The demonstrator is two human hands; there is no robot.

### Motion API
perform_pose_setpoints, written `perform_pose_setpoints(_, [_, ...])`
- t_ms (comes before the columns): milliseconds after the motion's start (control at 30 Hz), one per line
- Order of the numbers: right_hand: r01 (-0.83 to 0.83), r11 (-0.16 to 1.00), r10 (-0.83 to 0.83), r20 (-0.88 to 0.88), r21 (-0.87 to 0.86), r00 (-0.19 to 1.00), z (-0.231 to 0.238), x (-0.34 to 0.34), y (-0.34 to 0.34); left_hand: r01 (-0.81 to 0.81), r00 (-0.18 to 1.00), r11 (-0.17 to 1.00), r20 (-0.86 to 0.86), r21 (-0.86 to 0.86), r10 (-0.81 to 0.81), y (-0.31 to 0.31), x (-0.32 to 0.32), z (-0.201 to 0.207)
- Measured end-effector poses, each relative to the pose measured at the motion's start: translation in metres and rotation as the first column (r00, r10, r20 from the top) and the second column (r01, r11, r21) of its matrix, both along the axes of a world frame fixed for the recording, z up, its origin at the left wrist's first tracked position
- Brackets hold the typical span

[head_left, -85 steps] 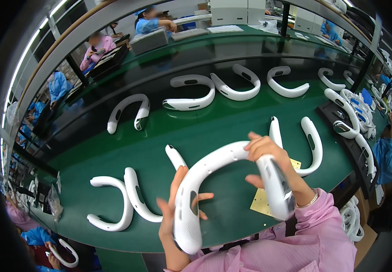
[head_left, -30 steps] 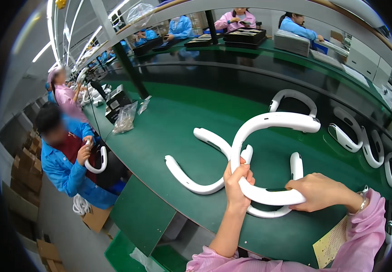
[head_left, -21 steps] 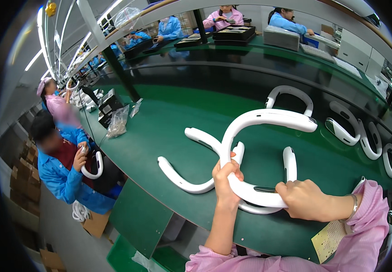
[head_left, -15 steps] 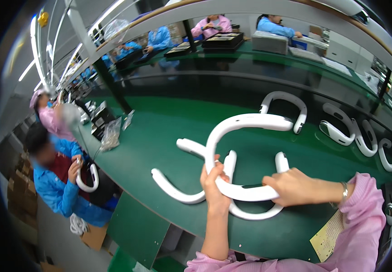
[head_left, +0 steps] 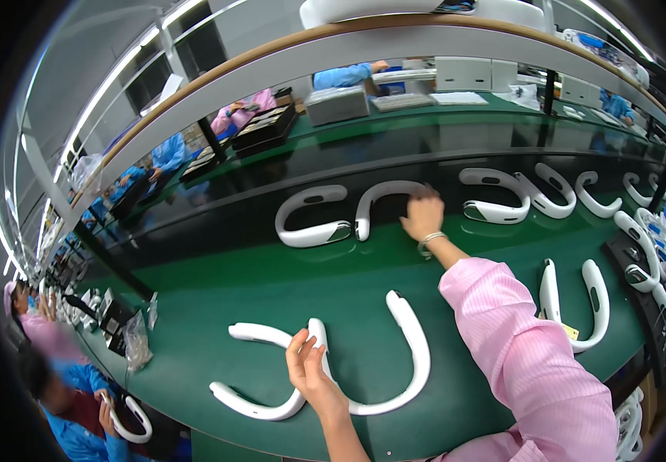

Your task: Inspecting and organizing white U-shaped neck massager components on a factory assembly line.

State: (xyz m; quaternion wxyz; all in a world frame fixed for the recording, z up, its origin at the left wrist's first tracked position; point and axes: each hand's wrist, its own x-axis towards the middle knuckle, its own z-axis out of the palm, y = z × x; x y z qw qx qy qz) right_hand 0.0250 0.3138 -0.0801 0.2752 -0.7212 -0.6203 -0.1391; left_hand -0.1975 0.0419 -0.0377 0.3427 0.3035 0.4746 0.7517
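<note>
My right hand reaches to the back of the green table, its fingers closed over the right arm of a white U-shaped neckband whose bend points away from me. Left of that lies another white neckband, its opening facing right. My left hand is raised over the front of the table, empty, with its fingers loosely curled and apart. Behind and beside it lie two more neckbands: one opening to the left, one opening away from me. Their adjoining parts are partly hidden by my left hand.
Several white neckbands line the back right. Another neckband lies at the front right over a yellow card. A rail crosses above the table. At the left, a co-worker in blue holds a white band.
The neckband held in both hands has been let go and a neckband lies at the back. My right hand has moved away to another band; my left hand has opened. The view has turned right.
</note>
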Motion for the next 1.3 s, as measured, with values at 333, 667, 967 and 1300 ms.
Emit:
perform_pose_setpoints(333, [-0.539, 0.834, -0.019, -0.983, -0.116, 0.183, 0.039, 0.073, -0.107, 0.198, 0.897, 0.978, -0.392, -0.057, -0.205, -0.007, 0.024, -0.004])
perform_pose_setpoints(667, [-0.778, 0.627, 0.614, -0.638, 0.037, 0.465, 0.049, 0.068, -0.172, 0.226, 0.589, 0.973, -0.788, -0.048, -0.176, -0.015, 0.041, -0.001])
perform_pose_setpoints(967, [0.117, 0.930, -0.015, 0.282, -0.349, 0.959, -0.024, 0.317, -0.066, 0.066, 0.293, 0.976, -0.931, -0.208, -0.218, -0.003, 0.020, -0.019])
perform_pose_setpoints(1300, [-0.853, 0.482, 0.760, -0.391, -0.199, 0.520, 0.056, 0.148, -0.253, 0.049, 0.194, 0.981, -0.961, -0.189, -0.195, -0.003, 0.042, -0.020])
